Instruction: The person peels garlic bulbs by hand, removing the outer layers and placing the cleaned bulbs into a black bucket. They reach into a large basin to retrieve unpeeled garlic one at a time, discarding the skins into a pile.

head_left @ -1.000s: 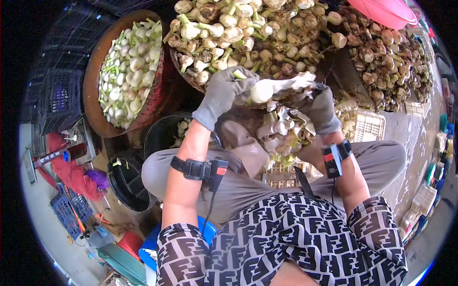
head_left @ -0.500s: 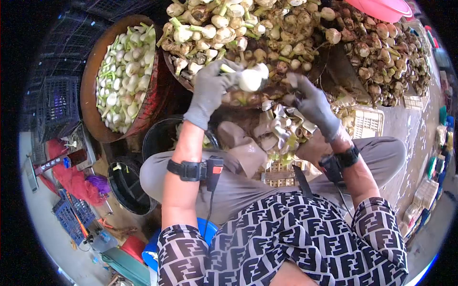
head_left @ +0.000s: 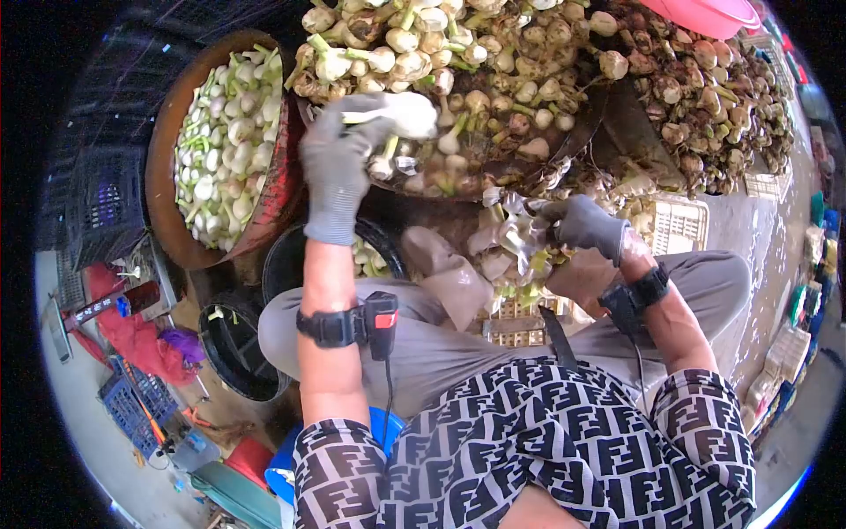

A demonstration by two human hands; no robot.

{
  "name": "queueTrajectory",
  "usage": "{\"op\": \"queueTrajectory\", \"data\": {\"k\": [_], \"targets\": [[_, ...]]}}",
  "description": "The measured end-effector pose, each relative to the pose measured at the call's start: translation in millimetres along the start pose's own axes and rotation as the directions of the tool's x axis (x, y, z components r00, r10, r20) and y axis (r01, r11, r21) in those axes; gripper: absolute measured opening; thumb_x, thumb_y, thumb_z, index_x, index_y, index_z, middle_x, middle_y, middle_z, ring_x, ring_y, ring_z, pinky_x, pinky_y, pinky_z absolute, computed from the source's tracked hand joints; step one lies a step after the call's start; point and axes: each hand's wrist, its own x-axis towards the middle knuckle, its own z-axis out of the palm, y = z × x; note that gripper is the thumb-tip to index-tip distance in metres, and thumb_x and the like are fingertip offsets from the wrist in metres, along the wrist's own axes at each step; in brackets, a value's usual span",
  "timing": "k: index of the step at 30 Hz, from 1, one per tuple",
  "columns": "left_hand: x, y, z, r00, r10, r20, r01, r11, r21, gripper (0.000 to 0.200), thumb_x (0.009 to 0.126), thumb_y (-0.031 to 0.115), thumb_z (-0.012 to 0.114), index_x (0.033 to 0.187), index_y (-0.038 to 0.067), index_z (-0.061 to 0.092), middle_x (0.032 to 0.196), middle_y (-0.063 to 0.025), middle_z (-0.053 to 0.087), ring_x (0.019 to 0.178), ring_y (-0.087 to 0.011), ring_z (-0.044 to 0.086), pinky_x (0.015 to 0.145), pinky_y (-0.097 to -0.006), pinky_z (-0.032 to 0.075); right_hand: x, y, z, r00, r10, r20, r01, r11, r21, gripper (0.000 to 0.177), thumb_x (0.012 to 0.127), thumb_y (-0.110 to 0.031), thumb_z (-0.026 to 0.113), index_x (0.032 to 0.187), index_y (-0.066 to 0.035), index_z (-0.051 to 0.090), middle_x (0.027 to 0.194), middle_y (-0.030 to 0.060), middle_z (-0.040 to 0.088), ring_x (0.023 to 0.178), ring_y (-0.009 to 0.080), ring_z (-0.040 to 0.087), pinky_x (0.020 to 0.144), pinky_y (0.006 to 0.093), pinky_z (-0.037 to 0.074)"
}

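- At far left, a rusty drum (head_left: pixel 162 163) holds many smooth, pale bulbs (head_left: pixel 231 150).
- Right of it, your gloved left hand (head_left: pixel 335 163) is closed around the stem (head_left: pixel 359 116) of a white garlic bulb (head_left: pixel 411 115), which appears against the near edge of a heap of rougher bulbs (head_left: pixel 538 40).
- Right of centre, papery skins (head_left: pixel 507 234) lie in a loose pile.
- Beside them, your gloved right hand (head_left: pixel 592 227) has curled fingers; whether it grips any skin, you cannot tell.
- The step in hand looks like carrying a stripped bulb; the next move seems to call for a secure stem hold.
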Motion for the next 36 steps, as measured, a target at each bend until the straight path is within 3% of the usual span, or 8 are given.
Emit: {"op": "queueTrajectory", "data": {"k": [3, 6, 11, 21, 25, 28, 32, 36], "targets": [[12.9, 5.4, -42.9, 0.854, 0.348, -0.388, -0.056, 0.802, 0.595, 0.027, 0.076, 0.005, 0.064, 0.102, 0.000, 0.056, 0.099, -0.0101, 0.059, 0.090, -0.0186, 0.055, 0.082, -0.0285, 0.044, 17.6, 15.8, -6.5, 0.926, -0.176, -0.333, 0.188, 0.982, 0.003, 0.018, 0.071, -0.016, 0.060, 0.088, -0.010, 0.063, 0.072, 0.0124, 0.062, 0.064, 0.0223, 0.059, 0.063, 0.0320, 0.047], [16.4, 20.6, -56.0, 0.785, 0.444, -0.433, -0.007, 0.704, 0.710, 0.033, 0.077, 0.012, 0.064, 0.106, -0.002, 0.055, 0.104, -0.0111, 0.057, 0.090, -0.0168, 0.055, 0.079, -0.0279, 0.045, 58.1, 2.9, -28.5, 0.808, -0.197, -0.556, 0.250, 0.968, 0.021, 0.018, 0.074, -0.021, 0.057, 0.087, -0.010, 0.063, 0.081, 0.0172, 0.061, 0.075, 0.0319, 0.060, 0.067, 0.0360, 0.046], [12.2, 11.9, -12.9, 0.981, -0.074, -0.180, 0.102, 0.984, 0.148, 0.025, 0.081, 0.011, 0.060, 0.103, -0.001, 0.057, 0.098, -0.0050, 0.058, 0.085, -0.0106, 0.055, 0.073, -0.0230, 0.046, 169.3, -24.7, -53.7, 0.900, -0.089, -0.426, -0.062, 0.942, -0.329, 0.027, 0.075, -0.023, 0.053, 0.093, -0.006, 0.064, 0.094, 0.0154, 0.063, 0.089, 0.0327, 0.060, 0.077, 0.0380, 0.048], [11.9, 12.2, 11.7, 0.980, -0.188, 0.070, 0.171, 0.965, 0.198, 0.023, 0.081, 0.011, 0.060, 0.101, 0.001, 0.058, 0.092, -0.0012, 0.060, 0.085, -0.0067, 0.053, 0.077, -0.0212, 0.044, 186.1, -23.0, -65.6, 0.955, -0.062, -0.290, -0.074, 0.897, -0.437, 0.032, 0.074, -0.028, 0.054, 0.093, -0.005, 0.065, 0.099, 0.0155, 0.062, 0.093, 0.0309, 0.059, 0.082, 0.0366, 0.047], [6.6, -3.8, 28.2, 0.960, -0.106, 0.259, -0.015, 0.905, 0.425, 0.056, 0.071, 0.018, 0.071, 0.118, 0.003, 0.046, 0.113, -0.0108, 0.052, 0.099, -0.0182, 0.053, 0.087, -0.0282, 0.043, 128.1, -5.5, -68.4, 0.732, -0.266, -0.628, 0.308, 0.950, -0.043, 0.027, 0.072, -0.021, 0.065, 0.092, -0.004, 0.065, 0.088, 0.0127, 0.065, 0.083, 0.0215, 0.063, 0.075, 0.0306, 0.049], [-7.9, -20.7, 48.9, 0.910, -0.045, 0.412, -0.129, 0.913, 0.386, 0.085, 0.060, 0.020, 0.079, 0.129, 0.006, 0.032, 0.129, -0.0159, 0.037, 0.110, -0.0291, 0.047, 0.095, -0.0337, 0.038, 73.2, -32.7, -65.5, 0.829, -0.237, -0.507, 0.483, 0.762, 0.432, 0.025, 0.076, -0.017, 0.065, 0.096, -0.003, 0.063, 0.086, 0.0067, 0.064, 0.079, 0.0126, 0.061, 0.069, 0.0241, 0.048], [-21.9, -32.8, 63.0, 0.903, -0.081, 0.422, -0.140, 0.873, 0.467, 0.082, 0.059, 0.011, 0.076, 0.127, 0.001, 0.032, 0.123, -0.0184, 0.042, 0.113, -0.0312, 0.044, 0.095, -0.0329, 0.037, 43.0, -60.5, -37.3, 0.863, -0.125, -0.490, 0.505, 0.242, 0.828, 0.030, 0.082, -0.021, 0.063, 0.104, -0.001, 0.058, 0.084, -0.0006, 0.059, 0.064, 0.0067, 0.051, 0.055, 0.0196, 0.040], [-29.8, -24.8, 67.7, 0.900, -0.017, 0.435, -0.255, 0.789, 0.559, 0.077, 0.059, 0.005, 0.073, 0.125, 0.001, 0.034, 0.120, -0.0189, 0.044, 0.110, -0.0332, 0.045, 0.093, -0.0343, 0.039, 47.6, -56.0, -9.0, 0.941, -0.129, -0.314, 0.339, 0.310, 0.888, 0.024, 0.083, -0.025, 0.061, 0.095, -0.005, 0.061, 0.076, -0.0033, 0.056, 0.059, 0.0044, 0.043, 0.049, 0.0199, 0.033]]}}
